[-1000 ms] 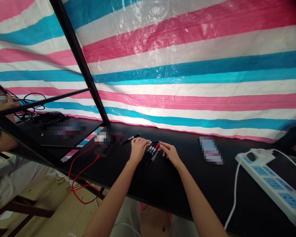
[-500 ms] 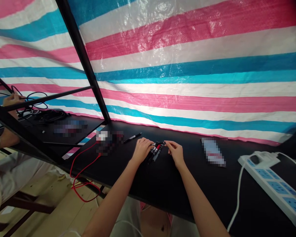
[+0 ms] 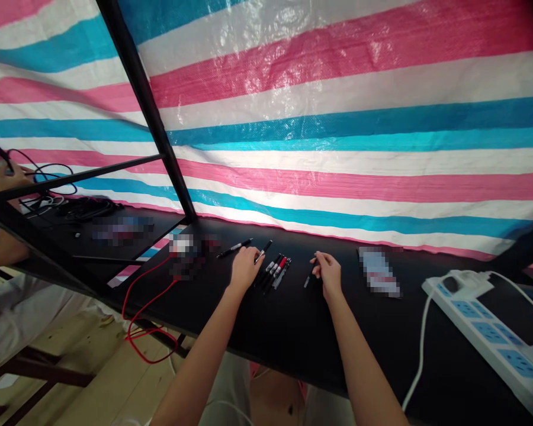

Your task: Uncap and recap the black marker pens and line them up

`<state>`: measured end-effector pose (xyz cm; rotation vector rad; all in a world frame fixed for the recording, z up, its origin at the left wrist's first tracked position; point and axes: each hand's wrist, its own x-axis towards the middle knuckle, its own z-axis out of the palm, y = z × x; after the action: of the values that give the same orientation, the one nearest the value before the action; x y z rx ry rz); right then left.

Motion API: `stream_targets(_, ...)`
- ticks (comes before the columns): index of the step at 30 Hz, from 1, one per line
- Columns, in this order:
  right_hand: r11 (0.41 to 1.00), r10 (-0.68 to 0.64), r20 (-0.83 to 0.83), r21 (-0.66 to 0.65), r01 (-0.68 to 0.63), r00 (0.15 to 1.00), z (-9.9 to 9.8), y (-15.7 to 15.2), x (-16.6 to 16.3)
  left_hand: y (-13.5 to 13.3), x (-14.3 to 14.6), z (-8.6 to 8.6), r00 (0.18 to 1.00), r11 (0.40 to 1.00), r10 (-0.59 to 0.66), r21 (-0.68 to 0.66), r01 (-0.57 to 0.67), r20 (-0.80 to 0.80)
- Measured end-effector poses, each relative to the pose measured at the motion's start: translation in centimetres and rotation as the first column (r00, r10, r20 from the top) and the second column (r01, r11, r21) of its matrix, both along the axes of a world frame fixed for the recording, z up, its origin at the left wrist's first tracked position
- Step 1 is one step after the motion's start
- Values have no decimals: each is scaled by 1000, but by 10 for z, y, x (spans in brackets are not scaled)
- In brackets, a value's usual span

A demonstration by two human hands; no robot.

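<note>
Several pens [image 3: 275, 271], black ones and one red-capped, lie side by side on the black table [image 3: 293, 331]. My left hand [image 3: 245, 266] is at their left, fingers closed on one black pen [image 3: 263, 251] that points up and away. My right hand [image 3: 327, 273] is to the right of the group, pinching another black pen [image 3: 309, 277] whose tip rests on the table. A lone black pen [image 3: 234, 248] lies further left.
A white power strip [image 3: 484, 327] with a white cable lies at the right. A blurred flat item [image 3: 379, 270] lies right of my right hand. A red wire [image 3: 144, 307] hangs off the left edge. Another person's hand [image 3: 6, 177] holds cables at far left.
Both hands were together at the bundle of pens. Now each has drawn one pen out: the right hand moved right with one, the left lifted one at the left side.
</note>
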<state>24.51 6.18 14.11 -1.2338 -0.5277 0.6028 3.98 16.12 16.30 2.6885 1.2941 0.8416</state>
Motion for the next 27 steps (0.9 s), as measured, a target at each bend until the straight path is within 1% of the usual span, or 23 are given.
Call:
stream_targets(3, 980, 187, 119, -95, -177, 975, -4, 6, -17, 1, 0, -4, 998, 998, -24, -57, 21, -52)
stream_targets(4, 969, 230, 155, -126, -212, 961, -5, 7, -20, 2, -1, -6, 998, 996, -32, -83, 27, -55)
stream_targets(6, 954, 276, 224, -184, -237, 935, -7, 9, -25, 4, -2, -8, 999, 987, -42, -154, 36, -35)
stream_targets(8, 947, 287, 271, -221, -231, 919, -8, 8, -26, 6, -3, -10, 998, 971, -56, -231, 56, 8)
stream_targets(13, 937, 316, 370, -265, -227, 874, -8, 7, -25, 7, -2, -11, 995, 927, -70, -365, 90, 65)
stream_targets(18, 905, 410, 422, -298, -303, 809, -8, 8, -26, 7, -1, -10, 991, 914, -90, -386, 123, 102)
stream_targets(22, 895, 438, 434, -299, -332, 787, -8, 8, -27, 8, -1, -12, 987, 914, -97, -381, 138, 126)
stream_targets(27, 887, 455, 440, -301, -350, 775, -6, 6, -25, 8, -2, -12, 995, 920, -66, -383, 87, 68)
